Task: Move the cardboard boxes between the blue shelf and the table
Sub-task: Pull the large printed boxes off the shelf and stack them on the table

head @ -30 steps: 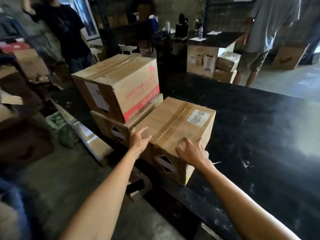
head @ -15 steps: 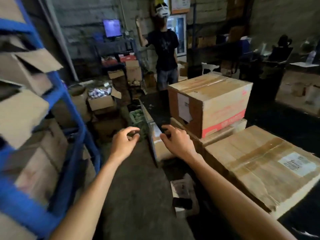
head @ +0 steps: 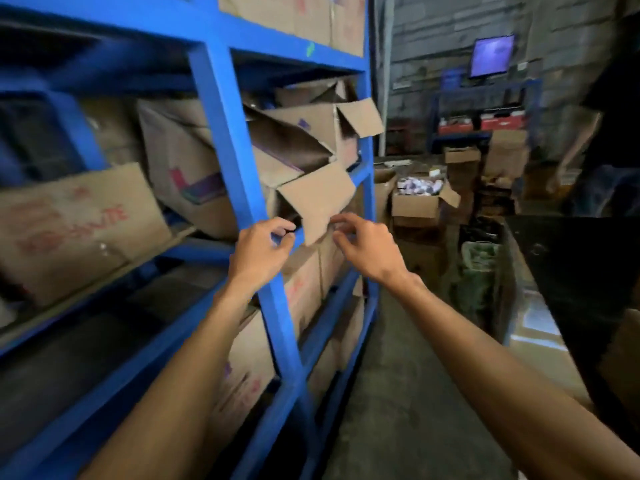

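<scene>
both hands, left hand (head: 260,250) and right hand (head: 367,248), loosely apart, empty, flank an open box flap (head: 318,202) at the blue shelf (head: 221,140) edge.

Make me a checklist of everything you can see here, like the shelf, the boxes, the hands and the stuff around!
Surface: black table at right, its visible part bare.
Job's things: blue shelf packed with cardboard boxes; open box, flap hanging out.
Clutter: open carton of small items on floor.
Grippers: left hand and right hand empty, fingers curled, near the flap.
Cables: nothing seen.
Surroundings: lit monitor, block wall.
</scene>
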